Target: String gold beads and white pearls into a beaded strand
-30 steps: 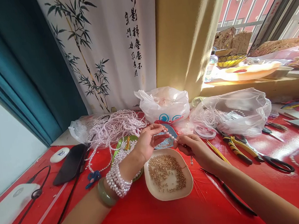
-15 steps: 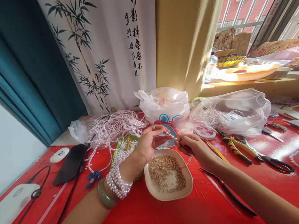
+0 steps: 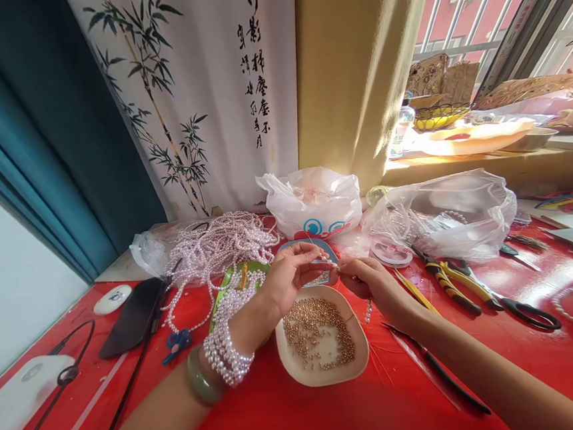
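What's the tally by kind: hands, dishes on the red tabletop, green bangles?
Hands: 2 (left hand, right hand; fingers of both on a bead strand)
Dishes: 3 (cream dish, blue dish, green dish)
Green bangle: 1
Total: 6

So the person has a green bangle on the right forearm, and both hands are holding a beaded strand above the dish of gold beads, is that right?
Not quite: the head view shows the green bangle on the left forearm. The rest stands: left hand and right hand hold the beaded strand above the dish of gold beads.
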`<action>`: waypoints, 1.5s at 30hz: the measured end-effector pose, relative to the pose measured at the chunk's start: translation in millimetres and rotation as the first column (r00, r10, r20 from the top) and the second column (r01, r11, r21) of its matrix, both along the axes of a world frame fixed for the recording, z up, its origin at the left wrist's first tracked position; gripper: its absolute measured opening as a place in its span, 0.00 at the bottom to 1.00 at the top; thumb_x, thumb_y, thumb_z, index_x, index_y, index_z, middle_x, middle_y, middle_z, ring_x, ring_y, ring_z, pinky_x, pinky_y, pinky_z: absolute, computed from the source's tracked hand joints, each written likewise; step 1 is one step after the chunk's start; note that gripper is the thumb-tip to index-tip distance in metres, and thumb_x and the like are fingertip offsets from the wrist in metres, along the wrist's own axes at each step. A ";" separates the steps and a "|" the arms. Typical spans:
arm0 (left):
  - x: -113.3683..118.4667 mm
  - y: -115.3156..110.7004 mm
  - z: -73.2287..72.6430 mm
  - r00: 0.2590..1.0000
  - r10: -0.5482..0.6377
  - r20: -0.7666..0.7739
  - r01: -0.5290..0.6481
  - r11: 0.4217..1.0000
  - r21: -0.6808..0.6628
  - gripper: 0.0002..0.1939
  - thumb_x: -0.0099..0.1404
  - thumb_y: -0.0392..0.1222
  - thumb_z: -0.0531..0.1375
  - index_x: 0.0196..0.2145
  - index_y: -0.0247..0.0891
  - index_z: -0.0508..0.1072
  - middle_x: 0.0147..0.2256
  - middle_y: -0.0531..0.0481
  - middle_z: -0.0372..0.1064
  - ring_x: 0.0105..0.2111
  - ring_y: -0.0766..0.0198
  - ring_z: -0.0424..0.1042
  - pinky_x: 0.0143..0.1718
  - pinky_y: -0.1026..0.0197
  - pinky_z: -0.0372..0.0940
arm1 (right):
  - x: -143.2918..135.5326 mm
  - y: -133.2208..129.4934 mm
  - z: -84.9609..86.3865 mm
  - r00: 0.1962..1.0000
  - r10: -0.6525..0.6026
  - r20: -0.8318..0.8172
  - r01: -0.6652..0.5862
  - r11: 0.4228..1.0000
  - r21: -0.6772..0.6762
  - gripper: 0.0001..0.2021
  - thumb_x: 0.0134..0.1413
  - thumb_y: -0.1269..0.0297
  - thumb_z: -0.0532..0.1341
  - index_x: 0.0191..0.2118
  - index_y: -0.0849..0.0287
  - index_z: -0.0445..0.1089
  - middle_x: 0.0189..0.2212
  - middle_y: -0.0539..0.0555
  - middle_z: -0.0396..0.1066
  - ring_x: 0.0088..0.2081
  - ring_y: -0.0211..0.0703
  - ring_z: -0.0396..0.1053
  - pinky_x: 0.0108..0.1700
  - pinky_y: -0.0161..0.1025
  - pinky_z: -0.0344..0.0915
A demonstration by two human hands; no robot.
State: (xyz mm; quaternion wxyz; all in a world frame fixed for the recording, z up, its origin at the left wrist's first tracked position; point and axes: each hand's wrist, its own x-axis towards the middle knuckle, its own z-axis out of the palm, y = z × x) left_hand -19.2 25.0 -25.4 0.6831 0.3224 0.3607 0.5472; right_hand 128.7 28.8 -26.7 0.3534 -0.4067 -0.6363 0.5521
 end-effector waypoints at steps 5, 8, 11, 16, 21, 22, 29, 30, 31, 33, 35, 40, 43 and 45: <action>-0.8 0.5 -1.0 1.000 0.018 -0.010 -0.018 1.000 -0.003 0.03 0.54 0.30 0.58 0.27 0.32 0.66 0.26 0.50 0.69 0.26 0.67 0.73 0.23 0.73 0.63 | 0.8 0.0 1.7 1.000 0.023 0.022 -0.022 0.999 -0.026 0.11 0.44 0.65 0.48 0.16 0.60 0.59 0.10 0.43 0.45 0.15 0.30 0.41 0.19 0.34 0.38; -0.7 0.4 -2.1 1.000 0.001 -0.002 -0.001 1.000 0.009 0.03 0.54 0.30 0.58 0.26 0.33 0.66 0.26 0.50 0.69 0.26 0.67 0.73 0.22 0.73 0.62 | 0.4 -0.8 3.2 1.000 0.020 0.021 -0.020 1.000 -0.024 0.11 0.42 0.66 0.47 0.14 0.59 0.56 0.11 0.44 0.48 0.15 0.31 0.44 0.19 0.34 0.39; 0.0 -0.7 -2.3 1.000 -0.005 -0.005 0.005 1.000 0.027 0.03 0.53 0.30 0.58 0.26 0.33 0.66 0.27 0.50 0.69 0.26 0.68 0.72 0.22 0.73 0.62 | -0.5 -0.9 3.8 0.999 -0.021 0.032 0.021 0.999 -0.026 0.12 0.43 0.62 0.49 0.15 0.60 0.59 0.12 0.43 0.43 0.16 0.31 0.40 0.19 0.33 0.37; 1.3 -1.7 -3.0 1.000 0.000 -0.028 0.001 0.999 0.036 0.04 0.52 0.30 0.60 0.25 0.33 0.66 0.27 0.50 0.69 0.26 0.69 0.72 0.23 0.73 0.62 | -1.1 0.0 3.4 0.995 -0.056 0.084 0.059 0.998 -0.026 0.12 0.43 0.61 0.51 0.17 0.61 0.64 0.13 0.43 0.42 0.17 0.31 0.40 0.19 0.33 0.37; 2.1 -1.5 -4.9 0.999 -0.002 -0.042 0.004 0.999 0.041 0.04 0.51 0.32 0.61 0.26 0.33 0.67 0.27 0.50 0.69 0.27 0.68 0.72 0.25 0.71 0.63 | 0.1 0.4 4.0 0.993 -0.058 0.100 0.059 0.998 -0.006 0.13 0.43 0.62 0.49 0.17 0.61 0.65 0.13 0.43 0.41 0.17 0.31 0.39 0.19 0.33 0.38; 2.3 -1.8 -5.0 0.999 -0.003 -0.043 0.005 0.999 0.047 0.04 0.51 0.32 0.61 0.26 0.34 0.67 0.27 0.50 0.69 0.27 0.67 0.72 0.25 0.71 0.62 | 0.1 0.5 4.2 0.990 -0.057 0.127 0.057 0.998 0.001 0.13 0.43 0.62 0.49 0.17 0.61 0.64 0.13 0.43 0.42 0.17 0.31 0.39 0.19 0.33 0.39; 4.1 -4.2 -3.8 0.996 0.007 -0.085 -0.002 0.998 0.060 0.04 0.51 0.34 0.61 0.25 0.34 0.67 0.29 0.49 0.70 0.29 0.68 0.71 0.29 0.69 0.62 | 0.3 -1.4 7.4 0.958 -0.111 0.264 0.097 0.993 0.068 0.11 0.41 0.63 0.51 0.15 0.60 0.63 0.14 0.45 0.46 0.19 0.33 0.46 0.22 0.34 0.43; 4.3 -4.3 -4.1 0.996 0.014 -0.087 -0.009 0.998 0.060 0.04 0.51 0.33 0.61 0.25 0.33 0.67 0.28 0.48 0.70 0.30 0.68 0.71 0.30 0.69 0.62 | 0.7 -2.0 8.4 0.958 -0.108 0.265 0.090 0.993 0.077 0.11 0.41 0.63 0.51 0.15 0.60 0.62 0.14 0.45 0.46 0.19 0.33 0.46 0.22 0.34 0.43; 4.5 -4.2 -4.5 0.996 0.021 -0.086 -0.015 0.998 0.062 0.04 0.51 0.33 0.61 0.25 0.33 0.67 0.28 0.48 0.70 0.30 0.68 0.70 0.30 0.69 0.62 | 1.1 -2.5 9.1 0.958 -0.101 0.267 0.080 0.993 0.087 0.11 0.41 0.63 0.51 0.15 0.60 0.62 0.14 0.45 0.46 0.19 0.34 0.46 0.23 0.34 0.43; 4.8 -4.1 -5.8 0.997 0.019 -0.077 -0.014 0.997 0.072 0.03 0.51 0.33 0.61 0.25 0.33 0.68 0.28 0.48 0.70 0.30 0.68 0.70 0.32 0.68 0.62 | 1.7 -2.4 9.2 0.955 -0.090 0.284 0.062 0.992 0.106 0.13 0.43 0.62 0.51 0.15 0.60 0.62 0.14 0.45 0.45 0.19 0.34 0.46 0.23 0.34 0.43; 4.9 -4.1 -7.1 0.998 0.005 -0.059 0.000 0.997 0.078 0.03 0.51 0.33 0.61 0.25 0.34 0.68 0.27 0.49 0.70 0.29 0.69 0.70 0.32 0.68 0.62 | 1.9 -0.7 6.7 0.942 -0.092 0.322 0.058 0.992 0.115 0.15 0.45 0.59 0.51 0.15 0.60 0.63 0.14 0.45 0.45 0.19 0.34 0.46 0.23 0.34 0.43; 4.9 -4.5 -8.4 0.999 -0.019 -0.035 0.021 0.999 0.046 0.03 0.50 0.33 0.61 0.25 0.33 0.68 0.28 0.50 0.70 0.30 0.69 0.71 0.33 0.68 0.63 | 3.0 5.9 -2.4 0.917 -0.104 0.386 0.066 0.992 0.111 0.17 0.46 0.57 0.51 0.15 0.60 0.64 0.13 0.45 0.46 0.17 0.33 0.47 0.22 0.34 0.43; 5.3 -4.1 -7.3 0.999 -0.017 -0.036 0.018 0.999 0.030 0.03 0.51 0.32 0.61 0.25 0.32 0.69 0.29 0.48 0.71 0.30 0.67 0.71 0.32 0.68 0.63 | 4.3 7.0 -2.2 0.916 -0.120 0.383 0.082 0.990 0.116 0.14 0.44 0.62 0.51 0.15 0.61 0.64 0.13 0.46 0.48 0.18 0.34 0.48 0.22 0.34 0.43; 5.5 -3.5 -6.3 0.999 -0.015 -0.038 0.016 1.000 0.015 0.02 0.51 0.32 0.61 0.25 0.32 0.69 0.28 0.47 0.71 0.30 0.67 0.71 0.30 0.69 0.63 | 4.7 6.8 -0.4 0.917 -0.112 0.383 0.072 0.991 0.116 0.13 0.43 0.62 0.51 0.15 0.61 0.64 0.13 0.46 0.48 0.18 0.33 0.48 0.21 0.34 0.43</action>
